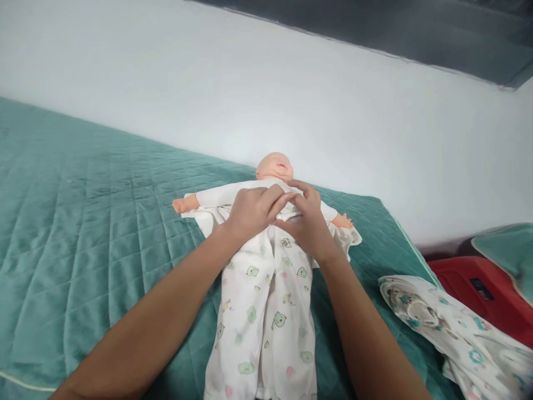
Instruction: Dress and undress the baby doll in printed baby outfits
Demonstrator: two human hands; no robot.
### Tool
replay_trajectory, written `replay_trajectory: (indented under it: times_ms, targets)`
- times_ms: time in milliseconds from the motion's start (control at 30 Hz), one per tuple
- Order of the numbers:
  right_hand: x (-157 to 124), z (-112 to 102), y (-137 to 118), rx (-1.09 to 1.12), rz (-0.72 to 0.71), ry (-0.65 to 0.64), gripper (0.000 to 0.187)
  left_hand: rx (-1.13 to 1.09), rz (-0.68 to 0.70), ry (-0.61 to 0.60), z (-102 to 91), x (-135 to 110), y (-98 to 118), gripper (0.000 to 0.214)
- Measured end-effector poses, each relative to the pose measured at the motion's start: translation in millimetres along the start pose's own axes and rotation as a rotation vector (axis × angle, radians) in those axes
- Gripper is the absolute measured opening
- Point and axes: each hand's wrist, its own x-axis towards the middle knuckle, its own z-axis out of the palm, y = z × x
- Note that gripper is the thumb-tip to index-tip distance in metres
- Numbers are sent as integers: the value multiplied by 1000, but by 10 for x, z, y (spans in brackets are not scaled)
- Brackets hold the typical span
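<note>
A baby doll point(275, 166) lies on its back on a green quilted cover, arms spread to both sides. It has a white long-sleeved top point(219, 194) and white trousers point(266, 311) printed with green bears and pink spots. My left hand point(259, 208) is over the doll's front at the waist, fingers bent together on the baby clothes. Opposite it, my right hand point(306, 219) curls its thumb and fingers at the same place, fingertips meeting those of the left. What the fingertips pinch is mostly hidden by the hands.
The green quilted cover point(95, 233) spreads over the bed up to a white wall point(145, 72). To the right lies a bundle of white printed cloth point(453, 328). Past the bed's right edge is a red plastic box or stool point(462, 278), partly covered by green fabric point(508, 250).
</note>
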Motion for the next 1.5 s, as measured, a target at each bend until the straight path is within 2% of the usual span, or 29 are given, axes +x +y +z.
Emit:
replay_trajectory:
  times_ms: [100,167,267,367,533,733,900,1000,1067,1133,1200,1500]
  targets:
    - [-124,-30,-102,-17,-23,43,21,-32,67,41,-12,-37,-18,51]
    - [-244,-68,-166,40,17,45,16,-20,108,60,-23,-52,-32,53]
    - [-449,-151,-216,126,107,45,24,17,134,63,-31,-61,-54,54]
    - [-602,-226,-181,122,153,22,35,34,129,51,-25,-86,-96,53]
    - [-637,-250,10,-28,286,-72,55,73,36,68,-54,-289,-229,52]
    - [-626,-262,191,-35,357,-252,58,36,-156,47,-234,-720,-272,49]
    - [-699,-373,208,-30,288,-314,55,-20,-240,-78,-412,-986,-204,40]
    - [-793,-435,184,95,279,-370,38,-210,-343,-210,-516,-1110,-175,23]
    - [-856,-442,168,209,305,-385,40,-371,-387,-277,-559,-1166,-160,14]
    - [-892,-419,157,296,349,-376,50,-479,-411,-308,-568,-1180,-149,17]
    - [-892,-376,153,328,400,-338,51,-507,-419,-290,-544,-1139,-144,16]
    - [-714,-191,190,233,493,-59,41,-350,-399,-153,-300,-670,-192,9]
